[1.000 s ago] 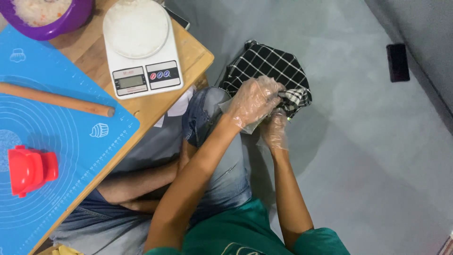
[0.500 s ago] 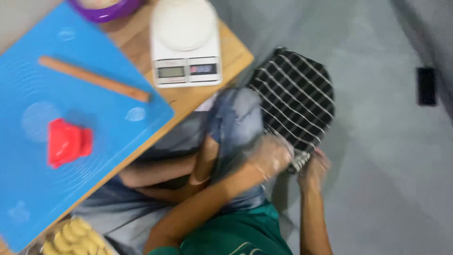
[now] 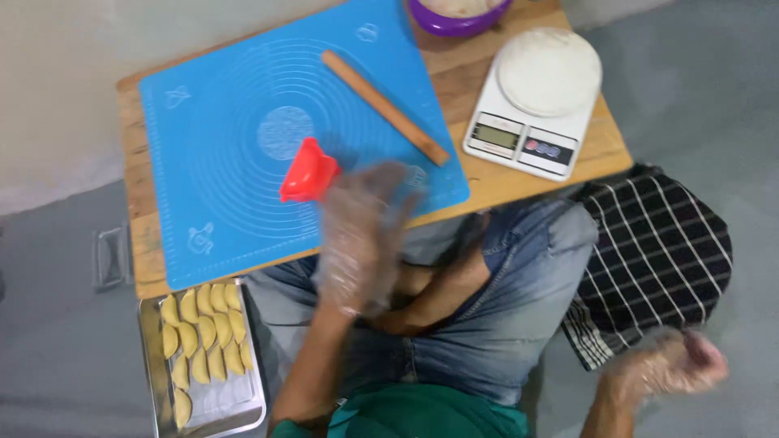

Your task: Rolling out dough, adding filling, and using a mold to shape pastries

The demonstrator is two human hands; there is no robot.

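Seen from above, looking down at a seated lap in blue jeans [image 3: 519, 324] and a green shirt [image 3: 422, 415], on a grey floor [image 3: 714, 105]. Both hands gloved in thin clear plastic, both blurred.

Left hand [image 3: 363, 235] raised over the near edge of a low wooden worktop [image 3: 146, 235], fingers spread and loose, grasping nothing. Nearest to it, just beyond the fingertips: a red plastic dumpling press [image 3: 308, 172], lying on a blue silicone baking mat [image 3: 243, 138] printed with circles. Press and hand close together, contact not clear through the blur.

Right hand [image 3: 673, 367] low at the right, down by the floor, beside the near edge of a black-and-white checked cloth [image 3: 657, 251] bunched next to the right knee. Fingers seemingly curled, but too smeared to tell whether clenched, released or pinching the cloth.

Also on the mat: a pale flat round of dough [image 3: 284, 132] just behind the press, and a wooden rolling pin [image 3: 385, 106] lying diagonally towards the right. Right of the mat, on bare wood: a white kitchen scale [image 3: 527, 105] with a round white platform. At the far edge of the worktop, partly cut off: a purple bowl [image 3: 459, 15].

On the floor to the left of the lap, against the worktop's near edge: a metal tray [image 3: 235, 405] carrying rows of yellow half-moon dumplings [image 3: 199, 332].
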